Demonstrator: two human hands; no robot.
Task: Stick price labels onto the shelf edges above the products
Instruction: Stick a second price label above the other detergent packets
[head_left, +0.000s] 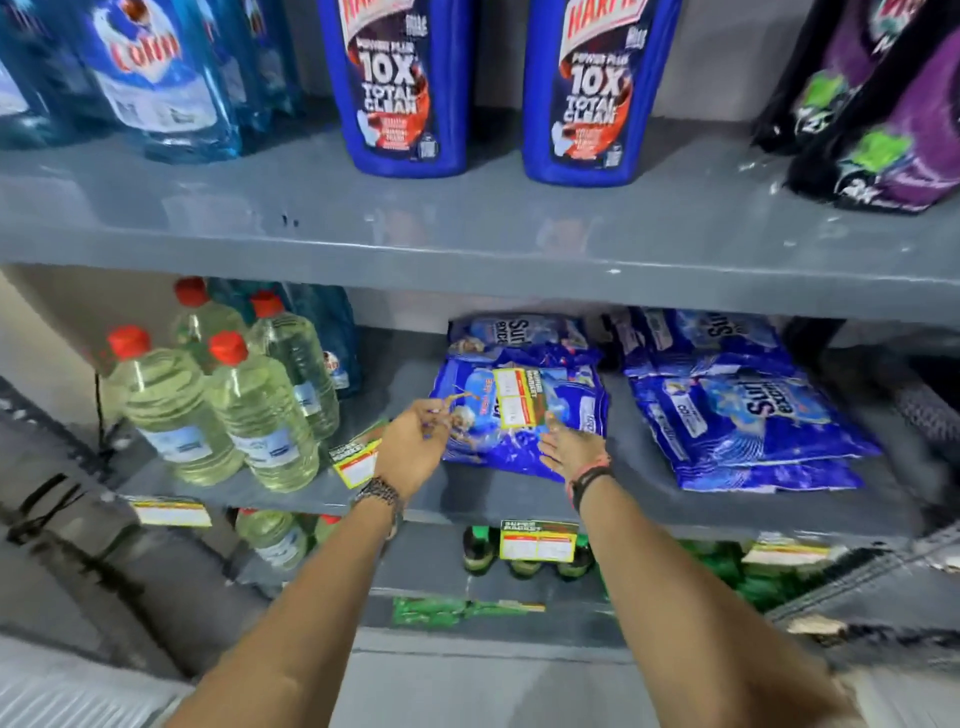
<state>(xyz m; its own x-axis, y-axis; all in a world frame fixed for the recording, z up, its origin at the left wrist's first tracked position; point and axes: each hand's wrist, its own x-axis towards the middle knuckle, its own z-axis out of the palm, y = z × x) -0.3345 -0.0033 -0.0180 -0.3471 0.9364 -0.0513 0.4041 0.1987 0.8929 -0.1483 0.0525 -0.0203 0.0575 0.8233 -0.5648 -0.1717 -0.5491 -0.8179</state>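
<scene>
middle shelf (467, 499): four clear bottles (218, 400) with red caps, pale yellow liquid, standing upright at left. to their right, blue detergent pouches (519, 410) lying flat, a second stack (748, 415) further right. top shelf (467, 249): two blue cleaner bottles (498, 88) upright, translucent blue bottles (156, 78) to the left, dark purple packs (878, 109) to the right.

left hand (415, 441): fingers curled together, pinching a thin yellow-orange strip (457, 397) over the near pouch. right hand (571, 449): fingers loosely spread, resting on the pouch; cannot tell if it grips anything. label sheet (514, 397), yellow-bordered, two white fields, lies on the pouch just beyond the right fingertips.

another label (356, 462) lies tilted on the shelf beside the left wrist. labels already on the middle shelf's front edge: left (171, 512), centre (537, 540), right (784, 553). green bottles (519, 561) below, partly hidden by the centre label.
</scene>
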